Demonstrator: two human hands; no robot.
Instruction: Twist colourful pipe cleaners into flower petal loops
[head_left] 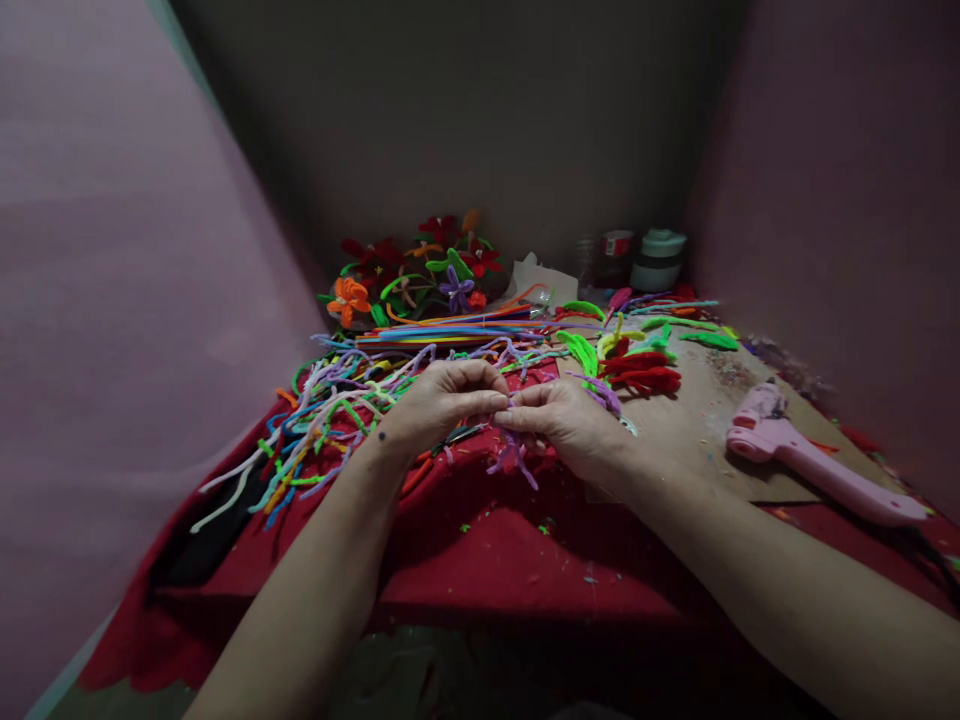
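Note:
Over the red cloth, my left hand [457,393] and my right hand [559,420] meet fingertip to fingertip. Both pinch a purple pipe cleaner piece [513,458], whose several short ends hang below the fingers. The part between the fingertips is mostly hidden. Left of my left hand lies a tangled heap of bent pipe cleaners [337,400] in many colours. Close to my right hand are purple loops [604,394], bright green petals [581,355] and red petal shapes [641,373].
A bundle of straight pipe cleaners [450,332] lies behind my hands, with finished pipe cleaner flowers [457,285] at the back. On the cardboard [705,450] at right rests a pink hot glue gun [817,460]. A lidded cup [658,262] stands at the back right. Pink walls flank the table.

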